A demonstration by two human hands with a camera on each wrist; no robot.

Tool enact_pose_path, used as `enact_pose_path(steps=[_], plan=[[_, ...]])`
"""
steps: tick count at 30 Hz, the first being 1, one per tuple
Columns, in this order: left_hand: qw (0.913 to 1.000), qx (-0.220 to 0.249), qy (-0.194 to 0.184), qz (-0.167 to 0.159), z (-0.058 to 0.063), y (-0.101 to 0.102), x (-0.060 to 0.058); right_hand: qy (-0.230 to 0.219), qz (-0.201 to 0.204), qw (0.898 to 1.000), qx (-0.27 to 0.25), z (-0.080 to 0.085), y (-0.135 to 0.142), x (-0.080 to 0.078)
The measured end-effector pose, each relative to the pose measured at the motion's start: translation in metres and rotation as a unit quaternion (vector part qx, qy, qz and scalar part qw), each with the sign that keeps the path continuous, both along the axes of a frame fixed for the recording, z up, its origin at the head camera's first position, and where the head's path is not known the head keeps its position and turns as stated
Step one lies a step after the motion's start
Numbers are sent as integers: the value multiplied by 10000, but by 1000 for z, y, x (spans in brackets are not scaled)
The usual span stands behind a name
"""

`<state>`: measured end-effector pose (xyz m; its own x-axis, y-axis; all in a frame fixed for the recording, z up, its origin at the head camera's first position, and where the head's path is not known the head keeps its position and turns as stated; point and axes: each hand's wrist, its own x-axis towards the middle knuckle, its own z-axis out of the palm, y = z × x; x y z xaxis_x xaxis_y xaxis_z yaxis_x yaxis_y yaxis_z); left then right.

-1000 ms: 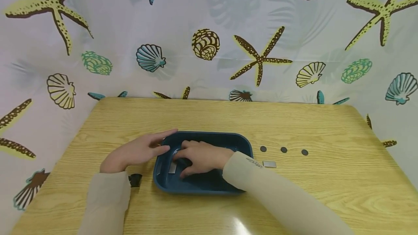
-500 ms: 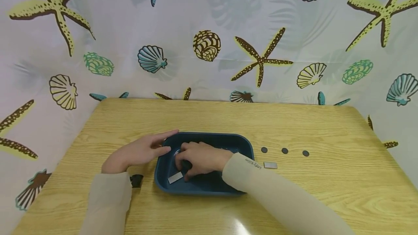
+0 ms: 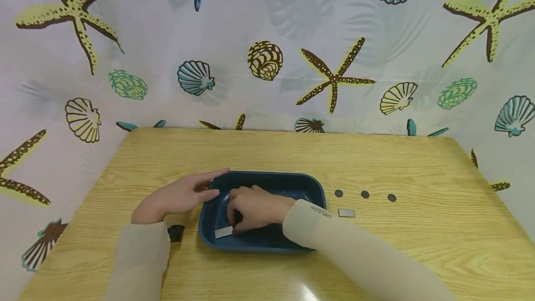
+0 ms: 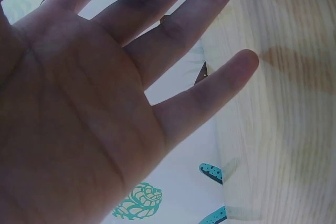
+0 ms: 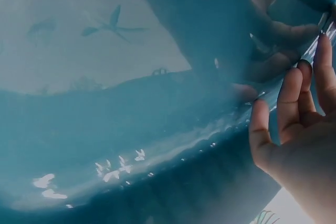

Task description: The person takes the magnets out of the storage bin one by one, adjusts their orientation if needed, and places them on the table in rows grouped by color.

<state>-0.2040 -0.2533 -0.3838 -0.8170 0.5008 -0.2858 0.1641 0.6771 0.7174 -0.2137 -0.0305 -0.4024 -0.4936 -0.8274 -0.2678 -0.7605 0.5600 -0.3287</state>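
A dark blue plastic tray (image 3: 267, 248) stands on the wooden table. My right hand (image 3: 257, 208) reaches down inside it, fingers curled, and pinches the right end of a small flat silver rectangle (image 3: 223, 232) between thumb and fingers near the tray's left end. In the right wrist view, the right fingertips (image 5: 291, 80) are down at the shiny blue surface, which mirrors them. My left hand (image 3: 179, 194) lies at the tray's left rim with fingers extended. The left wrist view shows its palm (image 4: 79, 119) and spread fingers.
Right of the tray lie three dark round discs in a row, the nearest disc (image 3: 339, 193) close to the rim. A second silver rectangle (image 3: 346, 212) lies below them. A small black object (image 3: 176, 233) sits beside the left sleeve. A shell-printed cloth (image 3: 234, 22) hangs behind the table.
The silver rectangle in the tray has moved toward the near side and turned from upright to nearly level. My right fingers have curled in more. The left hand stays at the rim.
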Motion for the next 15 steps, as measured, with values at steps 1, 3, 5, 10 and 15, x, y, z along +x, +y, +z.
enact_pose_path(steps=[1, 3, 5, 10, 15], plan=[[10000, -21, 3, 11, 0, 0, 0, 20, -8, 10000, 4, 0, -1, 1], [10000, -43, 5, 22, 0, 0, 0, 100, -7, 9999, 30, 0, -2, 3], [10000, -52, -16, 45, 0, 0, 0, 168, -1, 9998, 64, 0, -4, 5], [10000, -44, -38, 47, 1, 0, 1, 103, -43, 9998, 140, 0, -6, 7], [10000, -13, -58, 45, 0, 1, 1, 4, -52, 9999, 158, -1, -6, 7]])
